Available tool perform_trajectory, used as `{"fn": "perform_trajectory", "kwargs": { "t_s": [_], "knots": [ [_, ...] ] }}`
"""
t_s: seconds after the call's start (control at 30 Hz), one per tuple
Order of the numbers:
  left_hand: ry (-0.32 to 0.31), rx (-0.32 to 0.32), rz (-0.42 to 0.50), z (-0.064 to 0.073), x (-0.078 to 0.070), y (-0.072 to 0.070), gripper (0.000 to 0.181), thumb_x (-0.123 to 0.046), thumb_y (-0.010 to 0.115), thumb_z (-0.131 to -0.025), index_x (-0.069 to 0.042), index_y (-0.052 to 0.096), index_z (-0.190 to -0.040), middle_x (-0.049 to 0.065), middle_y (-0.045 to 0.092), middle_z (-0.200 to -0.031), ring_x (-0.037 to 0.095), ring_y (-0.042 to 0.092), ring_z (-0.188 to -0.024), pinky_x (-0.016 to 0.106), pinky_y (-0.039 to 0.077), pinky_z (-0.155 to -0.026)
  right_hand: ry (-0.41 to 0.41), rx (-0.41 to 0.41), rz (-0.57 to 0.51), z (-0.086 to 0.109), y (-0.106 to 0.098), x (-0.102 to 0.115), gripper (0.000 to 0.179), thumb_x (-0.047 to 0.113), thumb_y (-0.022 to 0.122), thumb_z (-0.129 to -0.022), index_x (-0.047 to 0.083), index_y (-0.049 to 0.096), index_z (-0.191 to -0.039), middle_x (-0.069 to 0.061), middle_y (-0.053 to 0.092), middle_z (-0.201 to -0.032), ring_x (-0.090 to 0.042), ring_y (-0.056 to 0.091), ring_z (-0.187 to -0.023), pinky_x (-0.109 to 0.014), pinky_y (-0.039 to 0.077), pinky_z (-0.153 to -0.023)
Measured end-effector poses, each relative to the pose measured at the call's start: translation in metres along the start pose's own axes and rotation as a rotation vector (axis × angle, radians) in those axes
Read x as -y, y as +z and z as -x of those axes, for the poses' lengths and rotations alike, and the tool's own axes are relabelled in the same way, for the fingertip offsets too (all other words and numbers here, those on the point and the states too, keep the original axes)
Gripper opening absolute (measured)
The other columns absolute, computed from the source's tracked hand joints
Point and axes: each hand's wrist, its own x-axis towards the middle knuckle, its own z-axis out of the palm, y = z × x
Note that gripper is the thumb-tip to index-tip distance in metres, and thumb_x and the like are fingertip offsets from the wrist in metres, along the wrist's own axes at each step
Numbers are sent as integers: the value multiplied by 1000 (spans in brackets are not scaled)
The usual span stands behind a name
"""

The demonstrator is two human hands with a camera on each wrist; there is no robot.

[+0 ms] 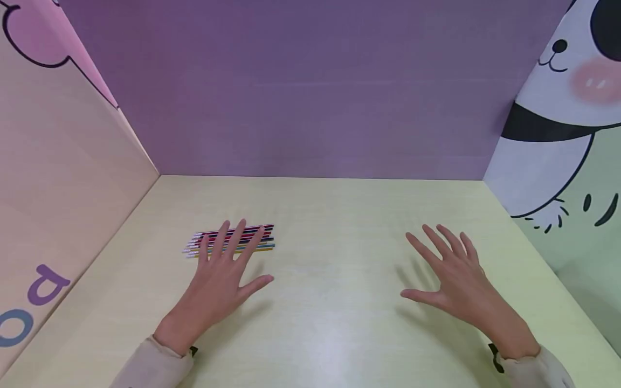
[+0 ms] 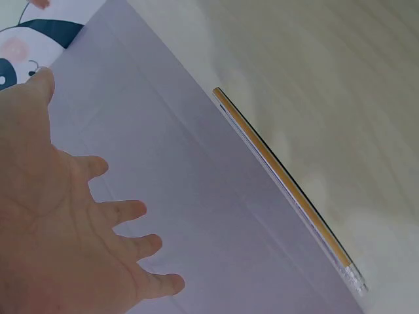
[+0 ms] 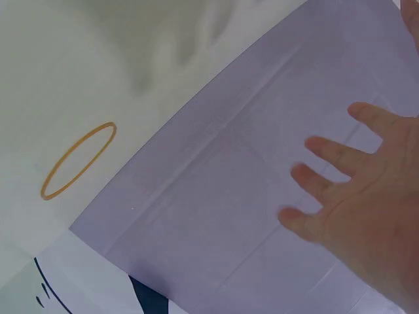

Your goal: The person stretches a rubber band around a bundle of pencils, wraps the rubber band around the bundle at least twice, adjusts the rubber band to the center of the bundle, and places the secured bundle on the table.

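Several pencils [image 1: 246,237] lie side by side in a flat row on the table, with dark, red, blue and yellow barrels and whitish ends pointing left. My left hand [image 1: 215,283] hovers over the near side of them, fingers spread, palm down, holding nothing. In the left wrist view, the yellow pencil [image 2: 285,180] shows beyond the fingers. On the right, my right hand [image 1: 458,283] is held above the table with fingers spread and nothing in it. A thin orange loop like a rubber band [image 3: 66,156] lies on the table in the right wrist view; the head view hides it behind that hand.
The pale table [image 1: 330,302] meets a purple back wall [image 1: 310,97]. A pinkish left wall [image 1: 63,178] carries printed letters, and the right wall [image 1: 592,258] has a panda drawing. Both hands cast shadows on the tabletop.
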Motion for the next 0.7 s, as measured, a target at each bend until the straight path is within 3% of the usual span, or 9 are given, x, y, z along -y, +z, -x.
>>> {"fn": "perform_trajectory", "kwargs": {
  "t_s": [0.17,0.27,0.5,0.7],
  "knots": [
    [-27,38,57,0,2,-2,75,-57,53,-97,-23,26,-158,19,29,-157,45,21,-145,72,15,-110,21,106,-104,-6,-2,6,87,57,77,-80,19,42,-151,-16,53,-136,-39,49,-125,-62,40,-97],
    [-34,71,106,-2,3,-3,72,-54,51,-100,-22,25,-158,21,31,-156,47,23,-144,72,14,-110,28,152,-138,-11,-3,9,80,53,76,-83,15,45,-147,-14,58,-130,-36,54,-121,-58,45,-95],
    [-70,99,239,-7,11,-4,63,-50,46,-103,-18,31,-156,17,32,-154,44,22,-144,68,12,-112,-11,174,-164,-28,-3,19,71,48,73,-88,11,49,-143,-12,59,-130,-33,55,-121,-53,44,-99],
    [-84,40,355,-6,21,-8,54,-39,49,-105,-11,40,-150,17,39,-148,39,30,-140,64,20,-111,-34,201,-238,-43,6,34,66,49,68,-92,13,50,-143,-7,58,-133,-30,53,-123,-51,43,-102]
  ]
}}
